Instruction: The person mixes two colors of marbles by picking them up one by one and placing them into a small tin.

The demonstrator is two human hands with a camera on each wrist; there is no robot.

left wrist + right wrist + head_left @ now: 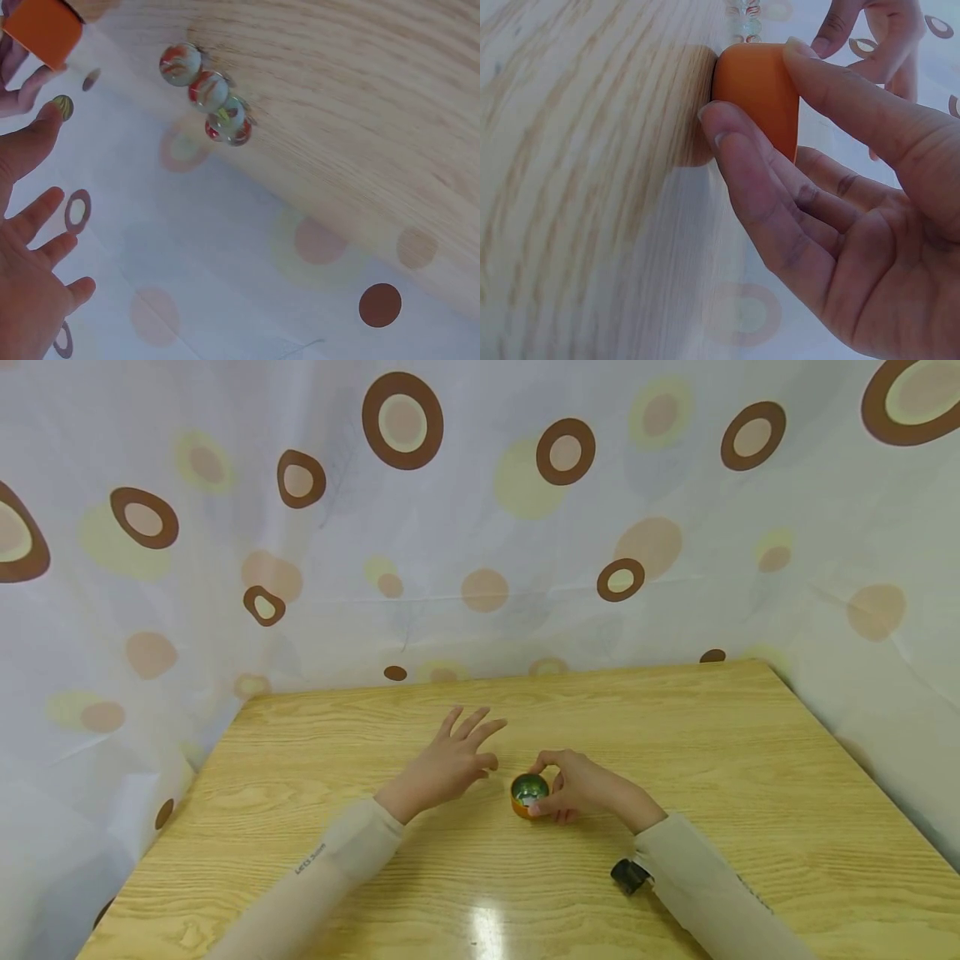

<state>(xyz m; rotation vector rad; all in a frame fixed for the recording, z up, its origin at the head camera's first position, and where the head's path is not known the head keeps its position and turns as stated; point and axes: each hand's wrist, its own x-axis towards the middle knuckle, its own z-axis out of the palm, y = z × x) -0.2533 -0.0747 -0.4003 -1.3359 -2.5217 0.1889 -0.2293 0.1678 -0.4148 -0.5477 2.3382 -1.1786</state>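
A small orange cup (517, 804) with a shiny dark green inside stands upright on the table. My right hand (581, 783) grips it, thumb on one side and fingers on the other; the right wrist view shows the orange wall (754, 94) between them. Just left of the cup is my left hand (450, 767), its other fingers spread. At its fingertip in the left wrist view is a green-striped marble (65, 107), apparently pinched and partly hidden. Several clear marbles with red and white swirls (208, 91) lie in a cluster on the table. In the head view I cannot see them.
The wooden table (720, 735) reaches back to a pale curtain (450, 527) with brown and beige circles, which also hangs along both sides. A black device (628, 877) is strapped at the right wrist, by the sleeve cuff.
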